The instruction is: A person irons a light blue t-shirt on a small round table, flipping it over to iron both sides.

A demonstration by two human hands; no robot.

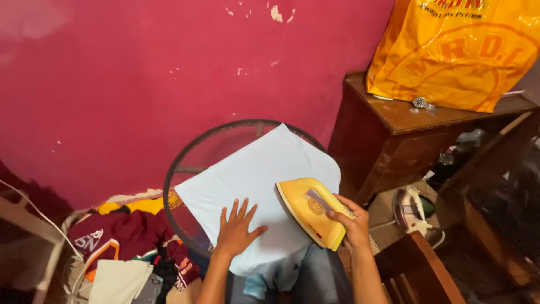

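The right hand [353,225] is closed around the handle of a yellow plastic electric iron [308,211], which stands on a pale blue folded cotton cloth [253,174]. Just beside the iron, the left hand [235,231] lies flat and open on this cloth, fingers spread. The cloth covers a round glass table with dark metal rim [194,152], under both hands.

Round glass counter [191,155] with dark rim, against the red wall. Pale blue cloth [253,174] spread flat on top. Yellow iron [309,211] resting on the cloth.

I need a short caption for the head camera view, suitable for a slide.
Right hand grips a yellow iron on a pale blue cloth that the left hand flattens on a round glass table.
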